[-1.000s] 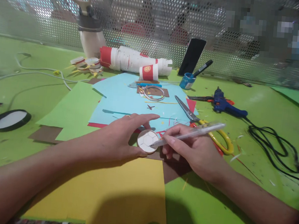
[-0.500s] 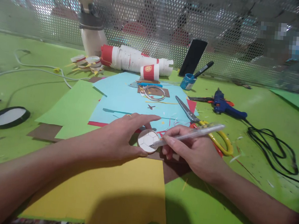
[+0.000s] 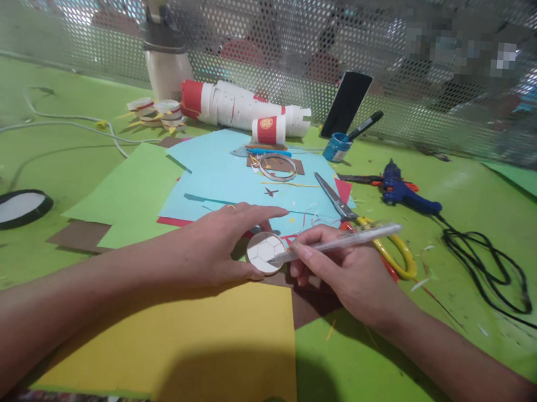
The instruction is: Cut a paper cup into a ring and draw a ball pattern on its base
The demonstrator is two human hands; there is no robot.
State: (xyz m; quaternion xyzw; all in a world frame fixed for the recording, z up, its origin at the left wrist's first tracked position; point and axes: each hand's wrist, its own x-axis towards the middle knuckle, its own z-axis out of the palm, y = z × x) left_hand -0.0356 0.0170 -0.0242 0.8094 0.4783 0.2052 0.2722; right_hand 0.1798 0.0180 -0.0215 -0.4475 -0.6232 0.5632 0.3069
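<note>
A small white disc (image 3: 263,250) with dark lines in a football-like pattern lies in front of me. My left hand (image 3: 225,241) grips the disc's left edge between thumb and fingers. In my right hand (image 3: 333,262) is a clear-barrelled pen (image 3: 359,236), pinched near its tip, which rests at the lower right of the drawn pattern. Under and around the hands are brown paper (image 3: 313,307), a yellow sheet (image 3: 183,337) nearer me and light blue sheets (image 3: 224,173) beyond. Scissors (image 3: 404,252) with yellow and red handles lie just past my right hand.
A blue glue gun (image 3: 404,190) with a black cord sits at right. Behind are a blue paint jar (image 3: 338,147), a phone (image 3: 348,105), stacked paper cups (image 3: 239,106) and a spray bottle (image 3: 165,63). A tape roll (image 3: 278,166) rests on the blue sheets; a black ring (image 3: 14,209) lies left.
Almost nothing differs. Both hands, the disc and the pen keep their places, with the pen tip still on the disc; the whole view has shifted very slightly.
</note>
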